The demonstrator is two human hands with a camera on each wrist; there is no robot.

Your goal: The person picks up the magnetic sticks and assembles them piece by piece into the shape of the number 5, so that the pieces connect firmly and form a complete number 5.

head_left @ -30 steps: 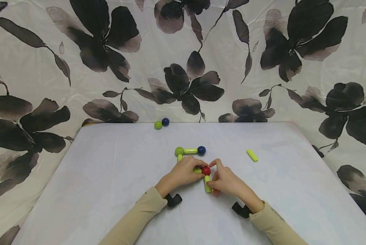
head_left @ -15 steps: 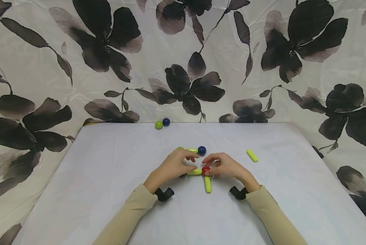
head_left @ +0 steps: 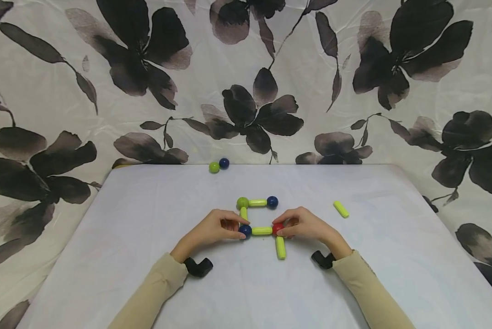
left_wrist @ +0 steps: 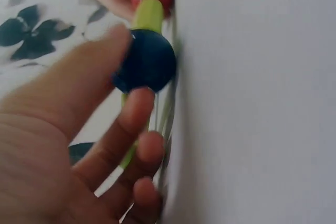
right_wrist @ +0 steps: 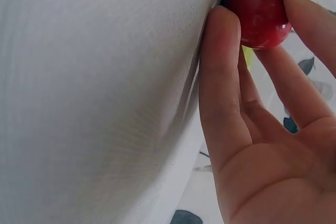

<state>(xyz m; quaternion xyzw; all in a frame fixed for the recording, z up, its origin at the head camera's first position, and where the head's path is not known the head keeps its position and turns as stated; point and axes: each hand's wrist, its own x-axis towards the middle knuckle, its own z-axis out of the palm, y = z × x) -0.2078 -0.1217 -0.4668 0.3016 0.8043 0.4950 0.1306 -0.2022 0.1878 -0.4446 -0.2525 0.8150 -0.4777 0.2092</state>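
As two bare hands hold a flat chain of balls and rods on a white-covered table, the left hand pinches a dark-blue ball between thumb and fingertip at the chain's near left corner; the right hand grasps a red ball to the right of it, thumb and fingertips set against its sides; a yellow-green cross rod bridges the two held balls, its ends touching both; from the red ball a near rod points toward the near side of the table; from the held dark-blue ball a left rod runs away to a green ball at the far left corner, where a far rod leads right to a second dark-blue ball; well apart to the right, a loose yellow-green rod lies aslant; at the table's far edge, left of the middle, a bright-green ball sits just beside a third dark-blue ball, though whether they touch cannot be told; beige sleeves cover both forearms, each wrist bearing a black mount; beyond the table hangs a pale curtain printed with dark flowers.
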